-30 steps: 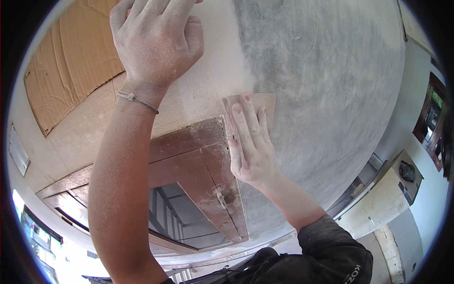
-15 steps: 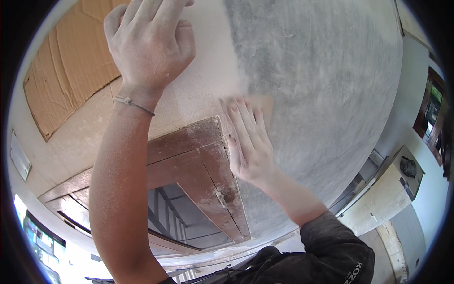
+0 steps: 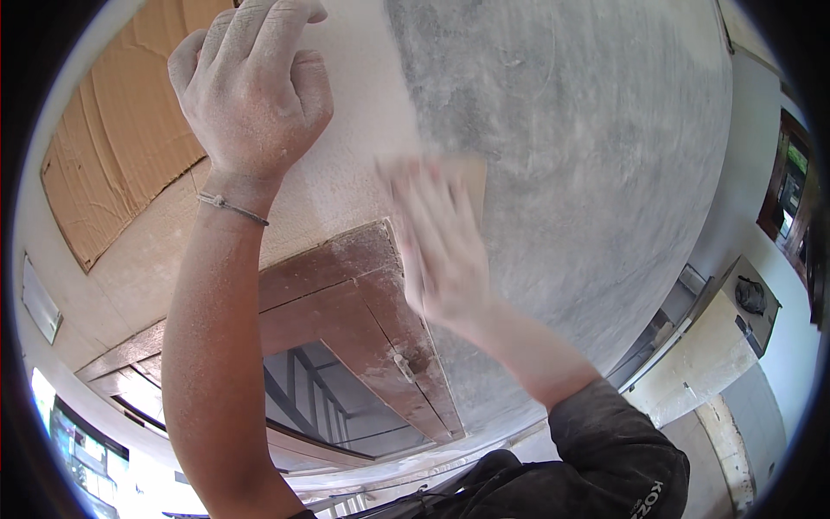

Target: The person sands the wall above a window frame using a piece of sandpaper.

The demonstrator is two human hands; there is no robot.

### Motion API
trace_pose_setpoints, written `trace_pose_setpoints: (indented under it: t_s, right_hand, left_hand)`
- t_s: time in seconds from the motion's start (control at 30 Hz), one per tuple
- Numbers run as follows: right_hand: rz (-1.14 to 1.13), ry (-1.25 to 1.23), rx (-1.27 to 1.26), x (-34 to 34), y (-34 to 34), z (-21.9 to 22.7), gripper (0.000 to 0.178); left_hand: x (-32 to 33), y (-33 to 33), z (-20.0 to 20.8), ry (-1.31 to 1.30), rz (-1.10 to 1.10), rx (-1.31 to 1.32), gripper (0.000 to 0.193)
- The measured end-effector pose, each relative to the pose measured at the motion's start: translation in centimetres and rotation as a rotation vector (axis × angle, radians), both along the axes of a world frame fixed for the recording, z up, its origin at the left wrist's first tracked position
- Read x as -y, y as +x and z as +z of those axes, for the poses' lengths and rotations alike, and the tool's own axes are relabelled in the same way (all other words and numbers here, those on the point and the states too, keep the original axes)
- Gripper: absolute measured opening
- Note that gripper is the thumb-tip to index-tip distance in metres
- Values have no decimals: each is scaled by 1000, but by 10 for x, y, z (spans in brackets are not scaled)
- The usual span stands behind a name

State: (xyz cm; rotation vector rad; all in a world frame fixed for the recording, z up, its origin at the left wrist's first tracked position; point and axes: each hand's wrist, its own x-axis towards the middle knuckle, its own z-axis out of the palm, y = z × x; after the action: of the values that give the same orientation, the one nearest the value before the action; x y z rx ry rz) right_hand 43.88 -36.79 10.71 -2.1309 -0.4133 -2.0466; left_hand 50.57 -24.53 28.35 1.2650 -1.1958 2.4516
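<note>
The right hand (image 3: 445, 259) is motion-blurred, its fingers extended and laid flat over a tan sheet (image 3: 471, 183), holding it against the wall (image 3: 571, 156). The sheet sits just above and to the right of the upper right corner of the brown door frame (image 3: 333, 257), across the line where the wall's white band meets its grey area. Contact between this hand and the frame's right edge cannot be confirmed.

The left hand (image 3: 252, 99) is raised, back toward the camera, fingers bent and thumb curled in. Whether it grips anything or touches the wall cannot be determined. Pale dust coats its skin; a thin cord bracelet (image 3: 232, 208) circles the wrist.

Beside the left hand, a sheet of brown cardboard (image 3: 130, 130) covers the wall's upper left portion. Below the hands, the door shows worn brown paint, a small pale latch (image 3: 404, 367) near its right edge and a glass pane (image 3: 298, 394) showing ladder-like bars. A dark sleeve (image 3: 596, 424) covers the right upper arm. At far right, a black bundle (image 3: 750, 296) rests on a cream cabinet (image 3: 700, 368).
</note>
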Motion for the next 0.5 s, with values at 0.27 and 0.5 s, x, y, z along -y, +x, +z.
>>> trace_pose_setpoints:
  t_s: [0.27, 0.5]
  right_hand:
    - [-5, 33, -91, -2, -15, -29, 45]
    - [26, -25, 94, 8, 2, 65, 43]
  left_hand:
    - [3, -6, 4, 15, -44, 60, 29]
    - [35, 46, 17, 148, -339, -1, 29]
